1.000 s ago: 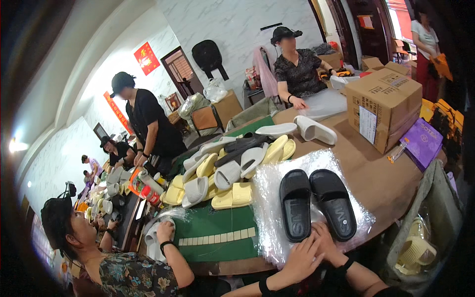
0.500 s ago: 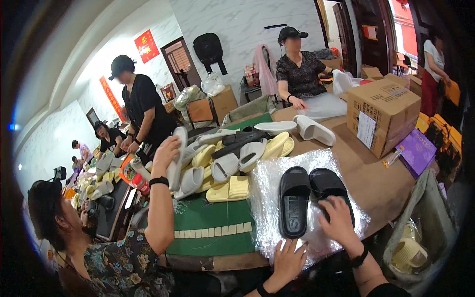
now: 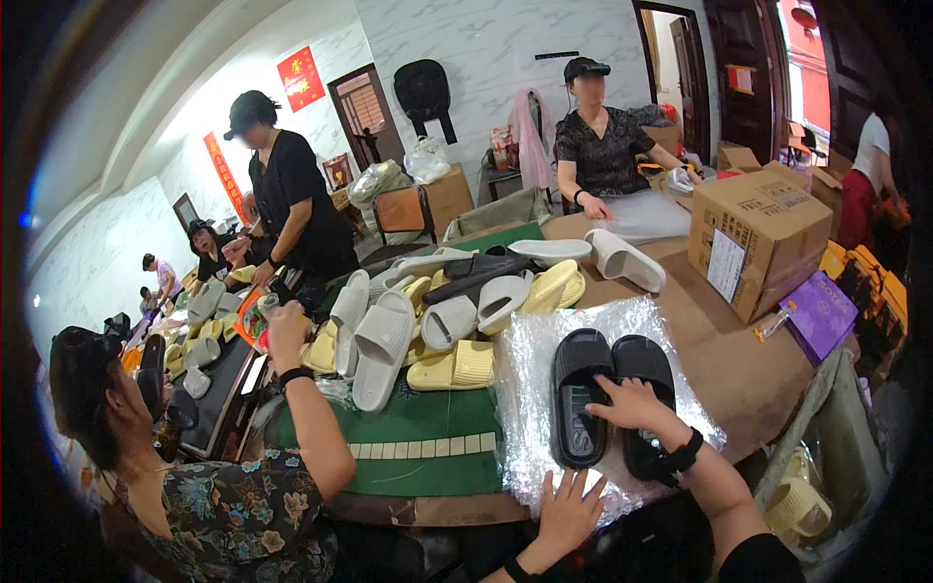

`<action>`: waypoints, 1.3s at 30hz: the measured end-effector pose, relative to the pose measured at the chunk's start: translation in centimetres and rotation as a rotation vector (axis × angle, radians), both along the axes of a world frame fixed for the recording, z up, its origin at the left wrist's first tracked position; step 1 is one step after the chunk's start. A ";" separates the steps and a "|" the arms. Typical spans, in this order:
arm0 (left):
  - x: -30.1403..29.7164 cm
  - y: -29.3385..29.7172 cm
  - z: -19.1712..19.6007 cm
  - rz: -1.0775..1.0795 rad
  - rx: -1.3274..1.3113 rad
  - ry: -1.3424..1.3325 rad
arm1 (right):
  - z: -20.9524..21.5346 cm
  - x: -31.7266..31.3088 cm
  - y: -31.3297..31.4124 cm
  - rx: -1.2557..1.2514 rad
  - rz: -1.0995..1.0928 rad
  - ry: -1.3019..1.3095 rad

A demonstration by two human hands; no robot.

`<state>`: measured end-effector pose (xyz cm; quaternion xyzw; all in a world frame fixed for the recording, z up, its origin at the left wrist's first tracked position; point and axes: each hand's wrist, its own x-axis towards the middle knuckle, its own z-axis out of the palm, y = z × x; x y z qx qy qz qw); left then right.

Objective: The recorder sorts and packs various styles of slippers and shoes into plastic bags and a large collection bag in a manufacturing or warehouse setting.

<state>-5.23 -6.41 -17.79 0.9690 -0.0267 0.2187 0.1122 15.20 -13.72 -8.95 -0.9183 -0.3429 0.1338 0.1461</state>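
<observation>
Black slippers (image 3: 581,408) lie side by side on clear plastic (image 3: 525,364) on the table (image 3: 748,364). My right hand (image 3: 634,403) reaches over them, fingers parted, grasping nothing; my left hand (image 3: 570,512) spreads wide at the plastic's near edge. Leftward heap grey and yellow slippers (image 3: 452,365); a carton (image 3: 763,243) stands farther right.

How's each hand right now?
Left hand: open, fingers spread at the shiny clear plastic sheeting.
Right hand: open, fingers beside the left black open-toed slide sandal.
</observation>
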 end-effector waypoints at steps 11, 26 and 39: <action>-0.2 0.6 1.2 -0.030 0.003 0.115 | 0.1 -3.1 -4.1 0.742 -0.192 -0.242; 3.4 3.7 -0.2 -0.076 -0.254 0.091 | 3.2 -12.2 -13.7 0.798 0.380 0.687; 5.7 5.7 3.0 0.071 -0.605 -0.043 | -1.5 -7.9 -15.9 0.586 0.838 0.845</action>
